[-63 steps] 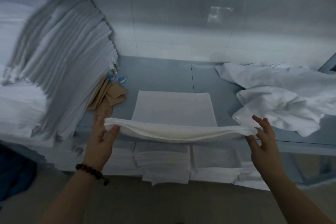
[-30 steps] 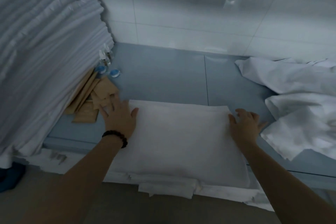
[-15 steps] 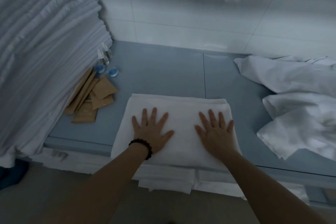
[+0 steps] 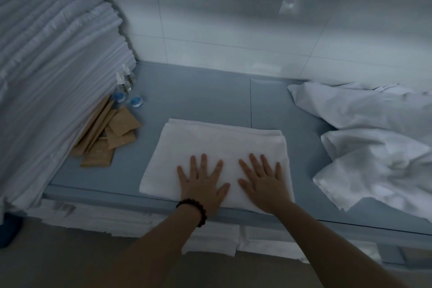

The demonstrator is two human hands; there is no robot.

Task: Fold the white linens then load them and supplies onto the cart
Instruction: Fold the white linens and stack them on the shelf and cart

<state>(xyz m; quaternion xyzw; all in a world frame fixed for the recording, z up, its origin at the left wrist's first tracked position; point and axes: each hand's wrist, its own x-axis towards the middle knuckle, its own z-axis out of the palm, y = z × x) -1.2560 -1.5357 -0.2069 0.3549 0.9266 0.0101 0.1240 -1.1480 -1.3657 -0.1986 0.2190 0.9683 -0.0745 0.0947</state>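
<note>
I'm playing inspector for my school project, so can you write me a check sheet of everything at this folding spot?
Surface: blue-grey shelf top with one seam.
Job's things: folded white towel at the front edge; crumpled white linen heap at right; tall stack of folded white linens at left; brown paper sachets, small clear bottles and blue round caps beside the stack.
Clutter: nothing seen.
Hands: left hand and right hand flat on the towel, fingers spread.
Cables: nothing seen.
Surroundings: white tiled wall behind; further white linens under the shelf.
</note>
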